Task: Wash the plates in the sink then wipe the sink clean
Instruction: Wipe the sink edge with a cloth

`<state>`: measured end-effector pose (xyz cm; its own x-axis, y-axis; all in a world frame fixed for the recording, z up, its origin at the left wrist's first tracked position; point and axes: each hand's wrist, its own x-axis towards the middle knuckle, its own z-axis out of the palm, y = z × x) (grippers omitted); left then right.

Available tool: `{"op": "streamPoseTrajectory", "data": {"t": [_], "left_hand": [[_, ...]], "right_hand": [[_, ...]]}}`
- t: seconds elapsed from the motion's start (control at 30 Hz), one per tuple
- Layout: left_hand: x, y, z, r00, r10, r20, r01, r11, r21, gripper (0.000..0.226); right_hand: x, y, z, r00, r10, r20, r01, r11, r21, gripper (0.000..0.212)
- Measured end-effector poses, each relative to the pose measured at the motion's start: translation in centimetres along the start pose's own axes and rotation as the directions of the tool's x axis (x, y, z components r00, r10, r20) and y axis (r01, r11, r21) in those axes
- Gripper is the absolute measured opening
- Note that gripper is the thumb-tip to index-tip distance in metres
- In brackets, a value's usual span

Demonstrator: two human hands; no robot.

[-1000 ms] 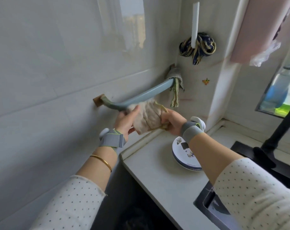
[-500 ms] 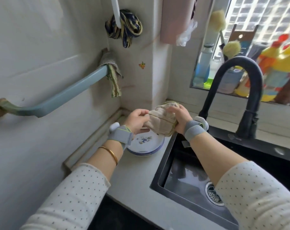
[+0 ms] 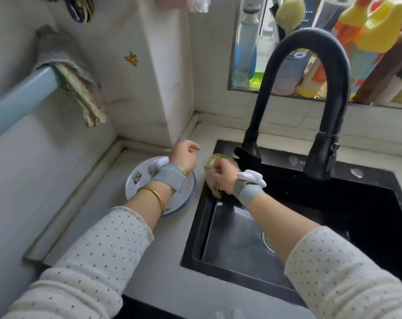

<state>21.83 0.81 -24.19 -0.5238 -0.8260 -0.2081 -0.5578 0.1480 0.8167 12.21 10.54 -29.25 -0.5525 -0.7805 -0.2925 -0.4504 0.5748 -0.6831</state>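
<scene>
At the black sink point(image 3: 230, 276), soft, limp cloth point(image 3: 215, 161) wadded in the gripping right hand point(image 3: 223, 178) over its left rim, left hand point(image 3: 185, 155) hanging loose and empty above stacked plates point(image 3: 138, 178); likely best held bunched.

1. The sink point(image 3: 203, 223) is black and glossy — its floor shines with reflections.
2. The faucet point(image 3: 264, 95) is smooth matt black.
3. The plates point(image 3: 138, 178) look like glazed, shiny ceramic.
4. The cloth point(image 3: 212, 161) is crumpled, coarse fabric.
5. The desk point(image 3: 163, 261) is pale, smooth and matt.
6. The bangle point(image 3: 157, 195) — polished gold metal.
</scene>
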Motion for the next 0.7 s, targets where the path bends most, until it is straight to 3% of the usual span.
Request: {"op": "streamPoseTrajectory", "data": {"t": [0.1, 0.27, 0.37, 0.47, 0.53, 0.7], "left_hand": [[2.4, -1.1, 0.9, 0.999, -0.032, 0.019, 0.032, 0.999, 0.024, 0.035], [6.7, -1.4, 1.8, 0.997, -0.058, 0.057, 0.057, 0.998, 0.035, 0.032], [8.8, -1.2, 2.0, 0.994, -0.068, 0.080, 0.067, 0.998, 0.022, 0.030], [9.9, -1.6, 2.1, 0.992, -0.090, 0.092, 0.091, 0.996, -0.003, 0.030], [9.8, -1.6, 2.3, 0.990, -0.095, 0.102, 0.098, 0.995, -0.028, 0.031], [8.0, -0.8, 3.7, 0.982, -0.099, 0.162, 0.112, 0.991, -0.073, 0.033]], "right_hand": [[0.3, 1.6, 3.5, 0.983, -0.072, 0.168, 0.103, 0.978, -0.184, 0.037], [3.1, 2.4, 3.6, 0.940, -0.195, 0.280, 0.296, 0.875, -0.384, 0.059], [6.3, 2.1, 1.6, 0.957, -0.156, 0.246, 0.260, 0.840, -0.477, 0.063], [9.2, 1.6, 1.3, 0.977, -0.160, 0.144, 0.213, 0.815, -0.539, 0.053], [10.0, 1.3, 1.4, 0.978, -0.166, 0.125, 0.208, 0.808, -0.551, 0.045], [6.9, 2.7, 1.8, 0.965, -0.221, 0.139, 0.258, 0.884, -0.391, 0.039]]}}
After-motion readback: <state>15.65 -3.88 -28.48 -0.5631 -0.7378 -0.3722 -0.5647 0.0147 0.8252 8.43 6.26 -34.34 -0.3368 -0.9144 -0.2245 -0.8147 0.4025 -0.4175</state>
